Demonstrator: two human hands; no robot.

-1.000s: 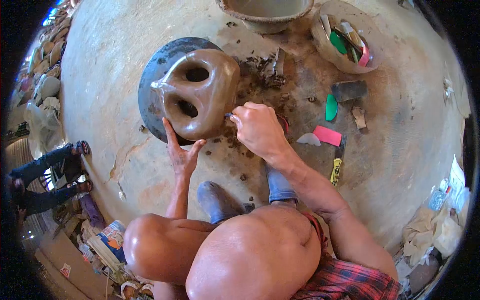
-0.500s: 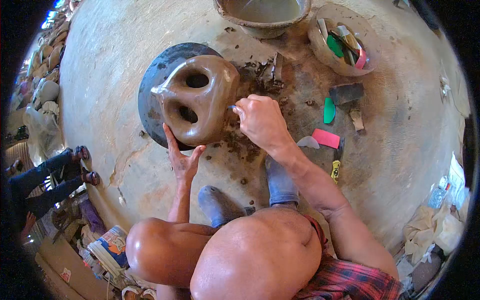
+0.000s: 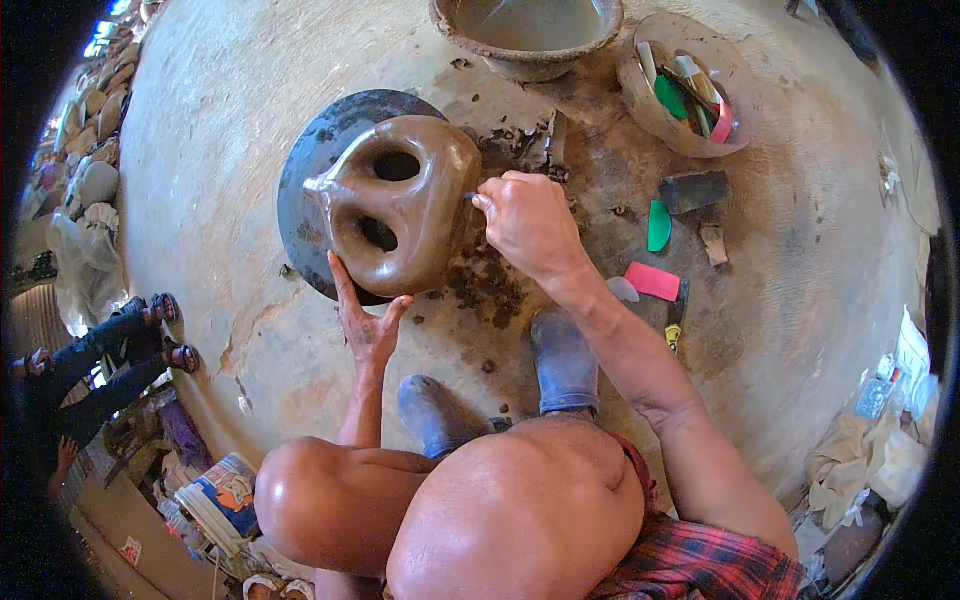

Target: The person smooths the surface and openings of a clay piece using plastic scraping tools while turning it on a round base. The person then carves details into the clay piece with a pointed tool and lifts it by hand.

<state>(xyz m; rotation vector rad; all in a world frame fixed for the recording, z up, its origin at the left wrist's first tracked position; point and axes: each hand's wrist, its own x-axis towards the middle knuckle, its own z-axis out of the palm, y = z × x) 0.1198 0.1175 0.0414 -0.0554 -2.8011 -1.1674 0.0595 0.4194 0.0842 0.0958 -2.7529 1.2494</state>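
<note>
A smooth, wet brown clay form with two oval holes and a small pointed knob on its left side rests on a dark round board. My left hand is open, thumb and fingers spread, with its fingertips at the lower edge of the board and clay. At the clay's right side, my right hand is closed in a pinch on a small bluish piece. The tip of this piece is by the clay wall; most of it is hidden in my fingers.
A basin of murky water stands at the top, beside a translucent bowl of tools. Green and pink flat pieces lie at right. Clay scraps litter the floor. Another person's legs show at left.
My right hand has moved slightly up along the clay's right side, still pinching the small piece. My left hand stays at the lower edge.
</note>
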